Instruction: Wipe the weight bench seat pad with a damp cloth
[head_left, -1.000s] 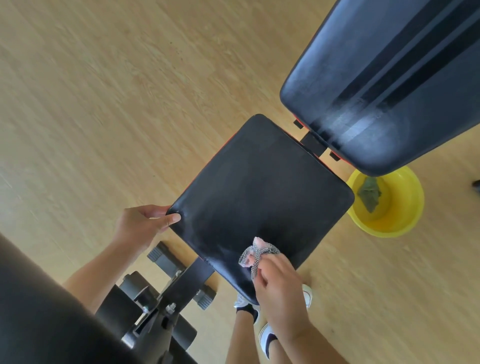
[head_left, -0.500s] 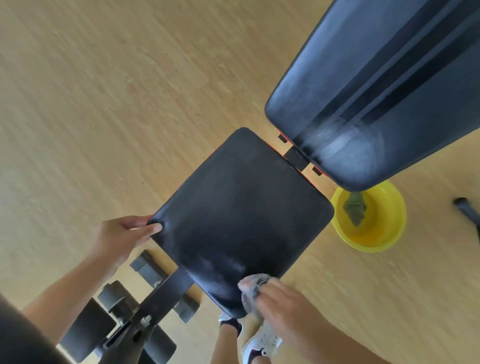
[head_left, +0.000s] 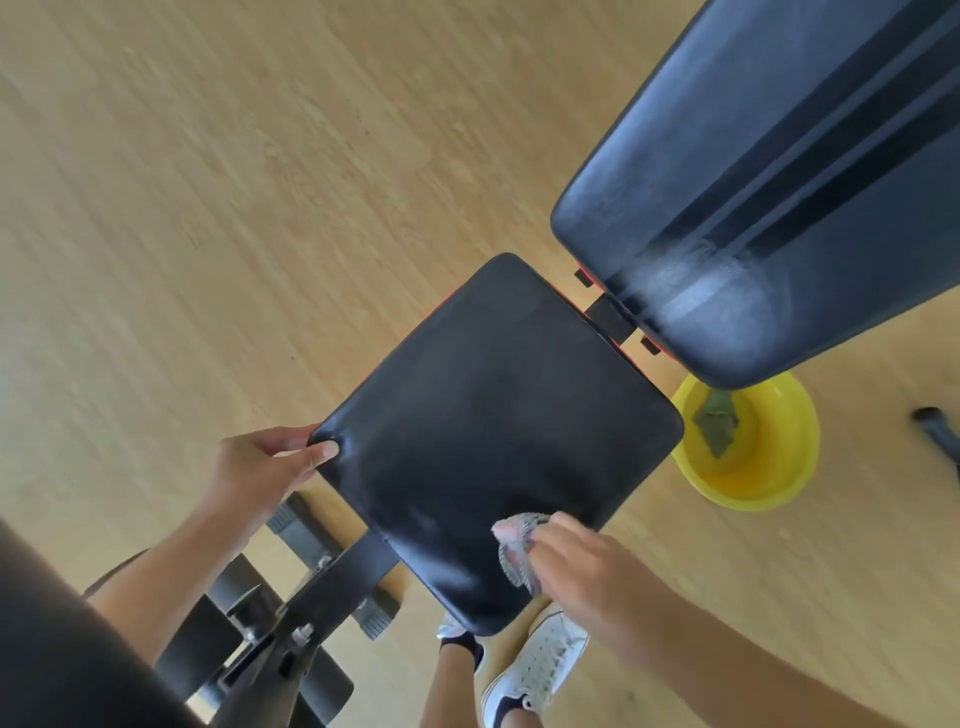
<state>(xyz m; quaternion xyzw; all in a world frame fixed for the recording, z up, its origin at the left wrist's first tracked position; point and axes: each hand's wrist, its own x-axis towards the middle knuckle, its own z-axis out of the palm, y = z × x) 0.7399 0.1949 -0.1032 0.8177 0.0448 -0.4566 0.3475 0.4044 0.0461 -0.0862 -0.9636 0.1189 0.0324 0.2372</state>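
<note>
Over the last second our right hand (head_left: 587, 566), fingers bunched around the damp cloth (head_left: 519, 551), has slid from the near middle of the seat pad (head_left: 493, 431) down to its near right edge, leaving a pale wet streak along that side; we judge the near strip is nearly done and the far half is still to be wiped. Our left hand (head_left: 265, 467) still pinches the pad's near left corner, thumb on top, steadying it. On the floor past the pad's right corner sits a yellow basin (head_left: 779, 483) holding a second, greenish cloth (head_left: 719, 423); whether it holds water we cannot tell.
</note>
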